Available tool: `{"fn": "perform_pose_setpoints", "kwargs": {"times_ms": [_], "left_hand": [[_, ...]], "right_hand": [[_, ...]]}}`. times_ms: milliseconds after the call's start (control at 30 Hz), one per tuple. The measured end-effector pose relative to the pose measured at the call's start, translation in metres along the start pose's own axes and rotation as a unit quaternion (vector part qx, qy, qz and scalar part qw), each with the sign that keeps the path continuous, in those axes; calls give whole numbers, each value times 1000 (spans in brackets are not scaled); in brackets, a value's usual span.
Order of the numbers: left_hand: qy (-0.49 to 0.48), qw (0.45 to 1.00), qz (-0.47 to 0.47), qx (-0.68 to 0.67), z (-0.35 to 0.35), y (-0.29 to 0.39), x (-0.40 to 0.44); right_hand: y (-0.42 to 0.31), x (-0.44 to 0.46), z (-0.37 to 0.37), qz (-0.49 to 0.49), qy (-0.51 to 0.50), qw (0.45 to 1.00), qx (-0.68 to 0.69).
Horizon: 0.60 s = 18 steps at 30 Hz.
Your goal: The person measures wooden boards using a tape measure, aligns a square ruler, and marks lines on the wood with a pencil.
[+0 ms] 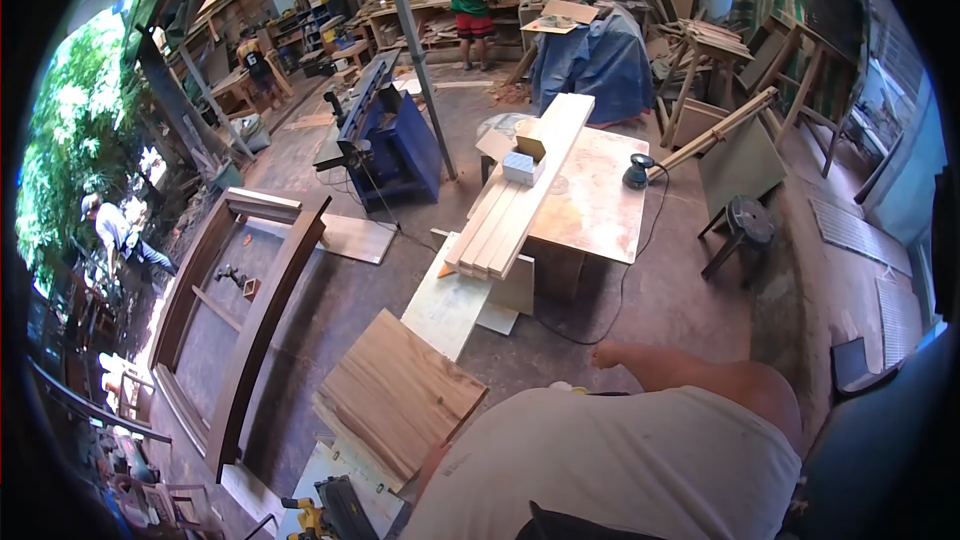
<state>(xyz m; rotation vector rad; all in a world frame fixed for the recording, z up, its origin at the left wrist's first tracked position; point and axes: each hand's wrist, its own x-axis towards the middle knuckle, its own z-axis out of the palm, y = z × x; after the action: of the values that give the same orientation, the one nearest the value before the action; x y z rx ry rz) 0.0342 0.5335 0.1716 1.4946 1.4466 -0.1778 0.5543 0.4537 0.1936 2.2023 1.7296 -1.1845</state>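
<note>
One wide wooden panel (400, 395) lies tilted at the near left, with the left hand (432, 462) at its right edge; its fingers are mostly hidden, so whether they grasp it is unclear. The right hand (604, 354) is apart from the panel, near one cable (655, 230), with nothing visible in it; whether it is clenched cannot be told. Farther off, at least four pale boards (500, 225) carry two small boxes (524, 155). One sander (636, 173) rests on the bench (595, 190), left of one stool (750, 221).
</note>
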Motion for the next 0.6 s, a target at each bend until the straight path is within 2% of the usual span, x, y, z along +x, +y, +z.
{"fn": "perform_pose_setpoints", "kwargs": {"times_ms": [233,600], "left_hand": [[4,1000,11,-20,-10,6,-19],[-24,999,14,-39,-10,0,-12]], "right_hand": [[-6,0,0,-12,6,999,-43],[-4,2,4,0,-10,1000,-12]]}}
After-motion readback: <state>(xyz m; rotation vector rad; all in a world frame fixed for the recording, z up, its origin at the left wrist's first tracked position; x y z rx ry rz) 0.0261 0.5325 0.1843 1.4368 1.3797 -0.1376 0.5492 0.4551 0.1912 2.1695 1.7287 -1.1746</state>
